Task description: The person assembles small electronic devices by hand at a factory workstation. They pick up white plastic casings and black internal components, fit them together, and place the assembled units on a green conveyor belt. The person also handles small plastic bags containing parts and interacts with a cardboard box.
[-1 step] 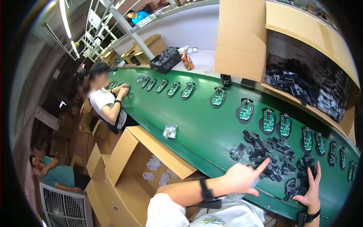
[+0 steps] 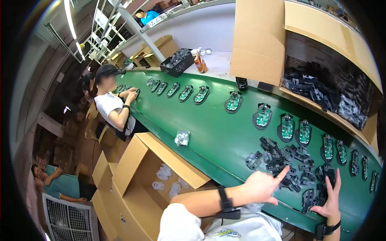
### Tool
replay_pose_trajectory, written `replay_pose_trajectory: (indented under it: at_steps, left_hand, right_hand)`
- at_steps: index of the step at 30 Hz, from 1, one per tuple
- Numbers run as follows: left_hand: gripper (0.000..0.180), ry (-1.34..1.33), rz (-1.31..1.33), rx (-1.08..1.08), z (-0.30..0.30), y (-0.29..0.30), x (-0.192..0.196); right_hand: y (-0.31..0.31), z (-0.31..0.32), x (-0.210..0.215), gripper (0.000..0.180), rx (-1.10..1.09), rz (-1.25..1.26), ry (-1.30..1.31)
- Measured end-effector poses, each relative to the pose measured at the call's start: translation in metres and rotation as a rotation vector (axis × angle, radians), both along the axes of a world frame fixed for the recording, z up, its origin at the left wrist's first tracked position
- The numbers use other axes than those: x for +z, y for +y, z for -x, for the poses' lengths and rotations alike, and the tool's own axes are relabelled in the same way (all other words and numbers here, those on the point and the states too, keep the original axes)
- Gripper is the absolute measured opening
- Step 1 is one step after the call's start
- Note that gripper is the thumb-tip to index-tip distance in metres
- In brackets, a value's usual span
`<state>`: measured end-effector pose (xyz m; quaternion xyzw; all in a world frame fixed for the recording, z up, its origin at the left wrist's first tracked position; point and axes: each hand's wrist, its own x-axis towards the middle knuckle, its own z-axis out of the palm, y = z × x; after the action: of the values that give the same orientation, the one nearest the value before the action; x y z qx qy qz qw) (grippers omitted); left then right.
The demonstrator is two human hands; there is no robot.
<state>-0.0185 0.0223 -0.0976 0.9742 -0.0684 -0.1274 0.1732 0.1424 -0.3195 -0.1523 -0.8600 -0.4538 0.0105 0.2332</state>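
little has moved since the earlier frame; the left wristband has been shifted a touch toward three o'clock, while the right hand is left nearly as it was; black parts lie heaped at four o'clock of the view; by the left hand, forefinger and thumb are held spread at the heap's edge, the other fingers being half hidden; the right fingers and thumb are spread about loose parts, whether in contact cannot be told; green boards are already seated in dark bases, from ten o'clock round to four; the loose heap is judged to be what is left; coloured print is seen on the shirt, at five, and pale marks on the tray, at half past eleven; the label on the can, at twelve, is too small to be read
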Motion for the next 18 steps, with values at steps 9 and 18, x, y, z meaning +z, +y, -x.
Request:
replay_pose_trajectory:
  at_steps: [9, 18]
  left_hand:
    - [0.114, -0.042, 0.016, 0.151, -0.007, 0.021, -0.026]
    - [0.096, -0.087, -0.039, 0.375, 0.018, 0.091, -0.035]
  right_hand:
    - [0.104, 0.024, -0.003, 0.117, 0.21, 0.075, 0.012]
    - [0.215, 0.053, 0.008, 0.097, 0.275, -0.101, -0.109]
